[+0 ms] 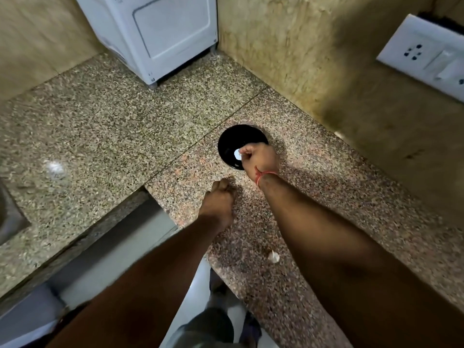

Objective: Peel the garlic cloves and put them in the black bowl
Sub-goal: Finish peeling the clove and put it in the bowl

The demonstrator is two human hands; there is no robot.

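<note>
- Both forearms are seen bare; no sleeves are worn.
- A red thread (263, 175) is tied round the right wrist.
- Grey-green shorts (208, 325) are glimpsed at 6 o'clock.

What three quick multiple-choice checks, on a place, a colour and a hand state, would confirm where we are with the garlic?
1. Where is the right hand?
A. Over the black bowl
B. On the socket plate
C. By the sink

2. What colour is the thread on the right wrist?
A. Blue
B. Red
C. Green

3. What is the left hand doing?
A. Lying flat, fingers spread
B. Lifting the bowl
C. Fingers curled, low over the granite counter

Answers: 1 A, its fingers pinch a white garlic clove above the bowl. 2 B, a red band shows at the wrist. 3 C, its fingers curl inward; whether they hold anything is hidden.
</note>
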